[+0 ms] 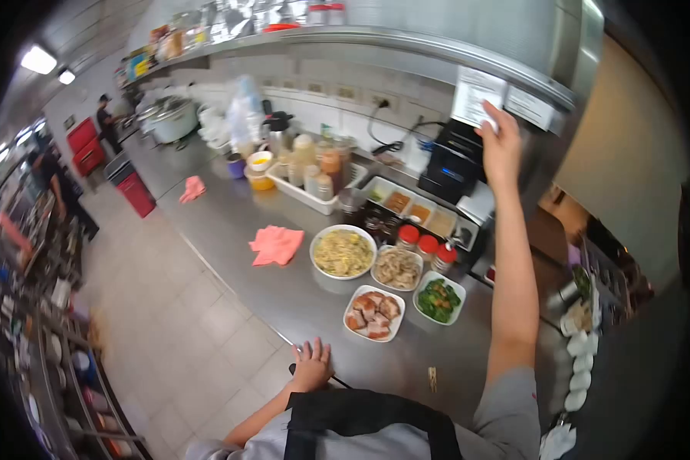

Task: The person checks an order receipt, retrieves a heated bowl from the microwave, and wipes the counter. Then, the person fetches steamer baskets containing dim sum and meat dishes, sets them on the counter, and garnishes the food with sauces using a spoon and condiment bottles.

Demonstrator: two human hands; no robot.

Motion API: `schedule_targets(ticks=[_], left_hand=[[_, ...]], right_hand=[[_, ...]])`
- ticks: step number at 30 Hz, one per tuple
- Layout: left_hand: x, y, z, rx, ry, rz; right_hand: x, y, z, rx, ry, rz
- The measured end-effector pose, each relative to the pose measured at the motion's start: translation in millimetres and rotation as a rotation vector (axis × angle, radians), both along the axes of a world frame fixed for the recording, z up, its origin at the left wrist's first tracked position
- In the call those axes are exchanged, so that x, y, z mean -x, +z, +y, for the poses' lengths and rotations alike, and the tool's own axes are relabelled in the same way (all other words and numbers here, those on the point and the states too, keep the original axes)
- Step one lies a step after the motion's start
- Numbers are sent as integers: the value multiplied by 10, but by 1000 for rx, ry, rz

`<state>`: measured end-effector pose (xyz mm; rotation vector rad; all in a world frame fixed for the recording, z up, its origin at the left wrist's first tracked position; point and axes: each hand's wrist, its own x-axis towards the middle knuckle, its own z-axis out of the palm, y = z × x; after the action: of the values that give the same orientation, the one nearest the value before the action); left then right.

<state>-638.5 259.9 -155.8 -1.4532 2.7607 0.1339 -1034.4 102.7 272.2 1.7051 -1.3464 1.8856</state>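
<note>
My left hand [312, 368] lies with spread fingers on the steel counter's near edge, beside a thin black object. At the upper right, my right hand [501, 149] is raised in front of a printed paper [477, 93] hanging from the shelf edge. Its thumb and index finger are apart; whether they touch the paper is unclear. Between the hands stand a round bowl of yellow food [343, 253], a bowl of pale pieces [397, 268], a square dish of browned meat pieces [373, 313] and a dish of greens [439, 300].
A black printer [452, 165] stands below the papers. Red-lidded jars [428, 245], a sauce-bottle tray [303, 195] and pink cloths [276, 245] are on the counter [230, 268]. A small clip [432, 379] lies nearby. Two people [61, 184] stand farther off at the left.
</note>
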Motion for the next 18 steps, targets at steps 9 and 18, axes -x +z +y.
schedule_targets(ticks=[9,18], left_hand=[[-22,64,-56,-40,-11,-45],[-33,47,-360,-111,-108,-96]], right_hand=[[-383,-759,562,-208,-29,41],[-2166,-2554,1707,-965,1765,262]])
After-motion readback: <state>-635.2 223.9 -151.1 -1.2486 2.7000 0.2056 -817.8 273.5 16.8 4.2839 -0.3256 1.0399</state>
